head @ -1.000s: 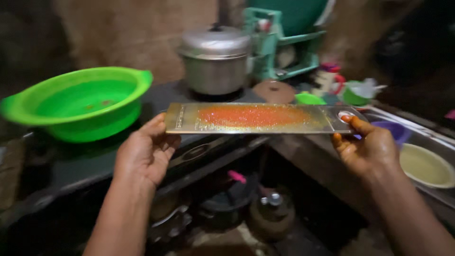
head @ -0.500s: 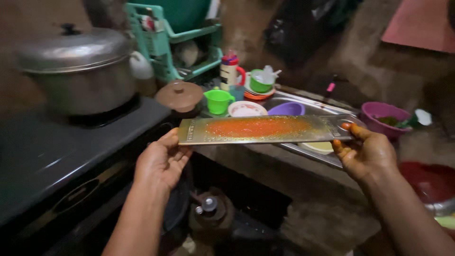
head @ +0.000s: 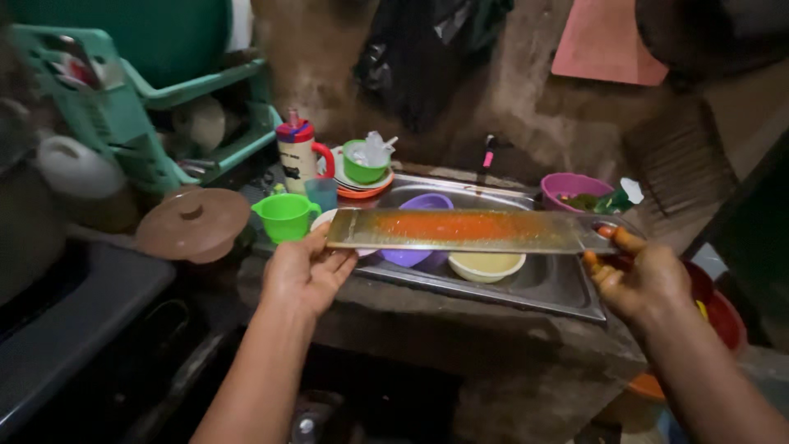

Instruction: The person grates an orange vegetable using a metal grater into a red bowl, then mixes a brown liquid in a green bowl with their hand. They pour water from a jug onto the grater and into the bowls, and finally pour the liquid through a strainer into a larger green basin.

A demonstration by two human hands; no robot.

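1. A brown lid (head: 193,224) sits at far left on the counter's edge, just beside a green plastic cup (head: 286,216) whose contents cannot be made out.
2. The left hand (head: 306,270) cups the near end of a long metal grater (head: 464,231) smeared orange down its middle, fingers curled under, thumb on the rim.
3. The grater is held level over the steel sink (head: 542,284), above a purple bowl (head: 421,253) and a cream bowl (head: 486,265), which looks to hold pale liquid.
4. The right hand (head: 637,275), fingers orange-stained, pinches the handle end.
5. Judged from this, the soiled grater is being carried to the sink; lowering it would call for a gap between the bowls.
6. At right, a pink bowl (head: 571,187) holds green scraps.
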